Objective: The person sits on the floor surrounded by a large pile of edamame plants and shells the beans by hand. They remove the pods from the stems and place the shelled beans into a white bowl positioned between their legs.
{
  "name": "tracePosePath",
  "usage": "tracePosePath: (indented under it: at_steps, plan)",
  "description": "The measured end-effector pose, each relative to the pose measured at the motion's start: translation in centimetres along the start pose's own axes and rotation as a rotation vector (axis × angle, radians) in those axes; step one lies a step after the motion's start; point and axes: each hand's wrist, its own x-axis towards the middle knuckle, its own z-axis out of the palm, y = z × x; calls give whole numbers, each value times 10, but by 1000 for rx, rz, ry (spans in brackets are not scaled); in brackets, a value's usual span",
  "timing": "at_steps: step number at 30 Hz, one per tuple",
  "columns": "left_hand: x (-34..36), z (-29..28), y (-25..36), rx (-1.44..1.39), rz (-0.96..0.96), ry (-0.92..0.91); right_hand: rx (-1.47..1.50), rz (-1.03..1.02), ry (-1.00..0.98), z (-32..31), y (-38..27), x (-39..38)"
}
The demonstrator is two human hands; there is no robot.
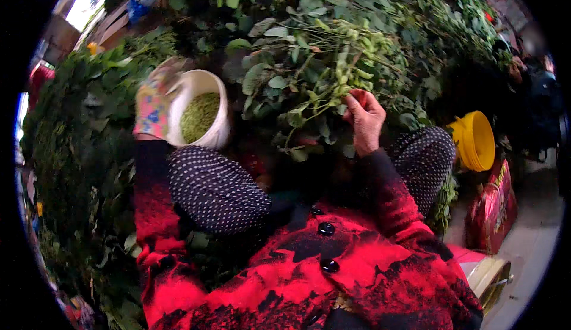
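Note:
My right hand is bare and pinches at a cluster of green soybean pods on a leafy, cut soybean plant. Thumb and fingertips press together at the lower end of the cluster. On my left, my left hand wears a floral cloth glove and is beside a white bucket, close to its rim. Motion smears the glove's fingers, so their grip is unclear. Picked green pods partly fill the bucket, which leans with its mouth tilted leftward next to my left knee.
Heaped leafy plants spread across the far side, with more greenery at the left. A yellow bucket lies tilted beyond my right knee. Near it are a red package and a pale floor. A blue item sits far left.

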Motion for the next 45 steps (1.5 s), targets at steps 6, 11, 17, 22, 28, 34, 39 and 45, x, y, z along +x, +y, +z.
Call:
tracePosePath:
  at_steps: [6, 11, 17, 22, 28, 34, 39, 45]
  plan:
    - [-82, 183, 19, -408, -587, -254, 25, -55, 26, 7, 4, -2]
    - [-91, 270, -34, -679, -711, -183, -14, -70, -30, -1, -5, -12]
    - [-68, 284, -72, 51, -421, -104, -190, -176, -53, -20, 13, -24]
    - [-76, 296, -124, -76, -298, -98, -260, -149, -54, -26, 21, -27]
    - [-78, 290, -84, -426, -537, -108, -315, -127, -45, -25, 13, -27]
    - [-80, 277, -71, -563, -429, -166, -296, -117, -110, -11, -12, -37]
    - [-78, 271, -78, -701, -489, -218, -316, 71, -161, -32, 0, -46]
    - [-83, 281, -70, -566, -541, -53, -318, 195, -326, -29, -12, -45]
